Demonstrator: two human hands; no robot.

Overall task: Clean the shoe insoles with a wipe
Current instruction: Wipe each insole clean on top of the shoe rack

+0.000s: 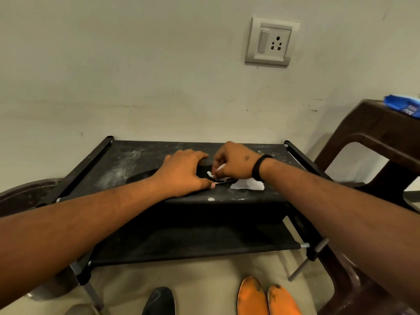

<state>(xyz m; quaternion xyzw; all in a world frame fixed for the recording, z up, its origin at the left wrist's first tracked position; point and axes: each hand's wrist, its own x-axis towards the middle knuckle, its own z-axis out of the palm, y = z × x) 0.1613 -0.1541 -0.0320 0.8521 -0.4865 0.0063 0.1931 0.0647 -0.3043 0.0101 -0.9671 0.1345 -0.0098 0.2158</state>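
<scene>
At the bottom edge, on the pale floor, lie two orange insoles (270, 297) side by side, dirty at their tips, and to their left the toe of a black shoe (160, 301). Above them stands a black rack (136, 160) with two cloth shelves, the top one dusty with white smears. Both forearms reach over the lower shelf to the top one.

The left hand (181, 173) lies palm down, fingers spread, pressing on a dark insole (141, 176) that rests flat on the top shelf; its heel end shows to the left of the wrist. The right hand (234, 162), with a black band (259, 168) on the wrist, is curled closed, fingertips pinching a white wipe (210, 174) against the insole just beside the left thumb. A larger white piece, a crumpled wipe (247, 184), lies on the shelf under the right wrist.

To the right stands a brown plastic chair (368, 142) with a blue packet (404, 108) on its seat. Behind the rack is a pale wall (136, 76) with a switch and socket plate (271, 42).
</scene>
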